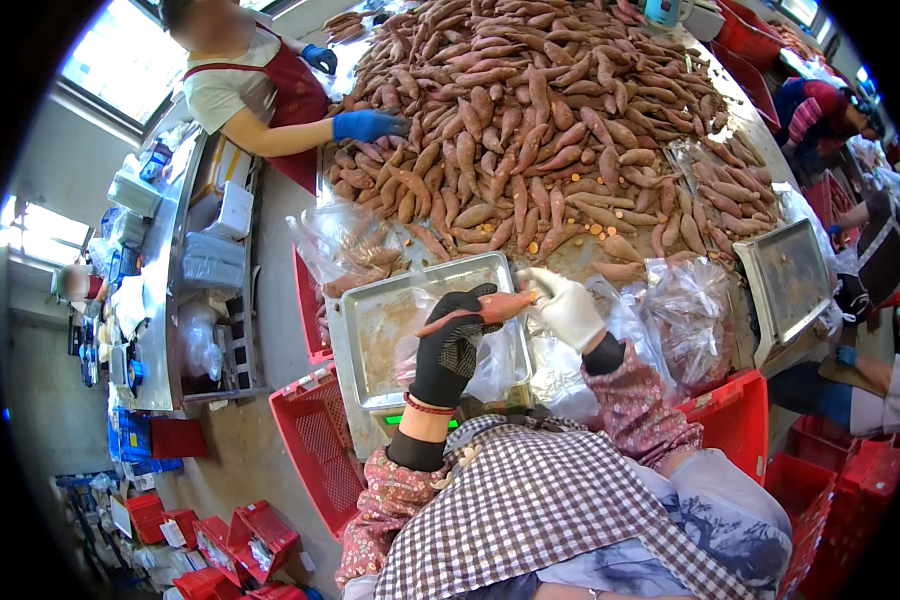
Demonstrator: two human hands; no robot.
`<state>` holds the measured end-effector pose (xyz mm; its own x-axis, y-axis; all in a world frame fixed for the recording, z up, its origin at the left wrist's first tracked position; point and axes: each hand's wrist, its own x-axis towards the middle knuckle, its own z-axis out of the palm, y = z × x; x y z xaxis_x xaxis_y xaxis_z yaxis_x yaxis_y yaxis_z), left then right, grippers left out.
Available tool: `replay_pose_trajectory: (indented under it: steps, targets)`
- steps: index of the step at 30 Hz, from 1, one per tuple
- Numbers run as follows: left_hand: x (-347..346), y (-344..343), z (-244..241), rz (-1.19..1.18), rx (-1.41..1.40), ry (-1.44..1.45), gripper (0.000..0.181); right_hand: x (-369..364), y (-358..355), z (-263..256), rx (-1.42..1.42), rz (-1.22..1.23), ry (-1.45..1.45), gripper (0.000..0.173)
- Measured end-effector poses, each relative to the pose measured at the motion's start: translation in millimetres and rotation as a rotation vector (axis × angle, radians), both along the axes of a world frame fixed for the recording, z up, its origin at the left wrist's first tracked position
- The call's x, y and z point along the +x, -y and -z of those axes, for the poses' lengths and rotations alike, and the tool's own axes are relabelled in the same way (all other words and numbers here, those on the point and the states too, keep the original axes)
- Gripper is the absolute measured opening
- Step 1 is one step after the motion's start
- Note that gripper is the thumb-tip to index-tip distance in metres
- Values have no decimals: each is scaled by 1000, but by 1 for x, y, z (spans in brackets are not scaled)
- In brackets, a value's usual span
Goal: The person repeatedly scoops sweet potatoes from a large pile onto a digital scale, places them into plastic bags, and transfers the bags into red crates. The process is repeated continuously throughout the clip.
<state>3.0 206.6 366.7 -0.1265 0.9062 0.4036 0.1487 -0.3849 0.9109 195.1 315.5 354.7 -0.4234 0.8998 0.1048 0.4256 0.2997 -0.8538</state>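
My left hand (451, 349), in a black dotted glove, is closed around a sweet potato (487, 309) above the metal tray (351, 330) of a scale. At the root's right end is my right hand (568, 309), in a white glove, its fingertips at the tip; a small tool there cannot be made out. Clear plastic bags (491, 367) lie partly in the tray, below my left hand. Beyond the tray spreads a large heap of sweet potatoes (495, 127), with cut orange slices (604, 217) near its front edge.
Across the table at left, a person's blue-gloved hand (367, 126) touches the heap. Filled plastic bags (690, 307) and a second scale tray (787, 274) stand at right. Red crates (319, 442) flank my body. A metal side table (161, 300) is farther left; other people are at far right.
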Motion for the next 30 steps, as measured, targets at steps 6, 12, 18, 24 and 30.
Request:
replay_pose_trajectory:
  steps: [6,12,18,24,30]
  targets:
    - [-3,2,-34,40,-458,651,21,24,-8,27,-378,126,71,27]
    - [14,-10,-45,-128,-636,-290,22,9,13,-26,139,-206,-100,39]
    - [28,-8,-51,-253,-413,-802,23,-5,10,-32,194,-386,-6,45]
    - [6,1,-70,-148,-516,-183,26,8,-12,-8,-205,-256,-120,35]
    - [4,11,-83,-139,-560,253,24,-8,32,-50,-612,-414,-266,43]
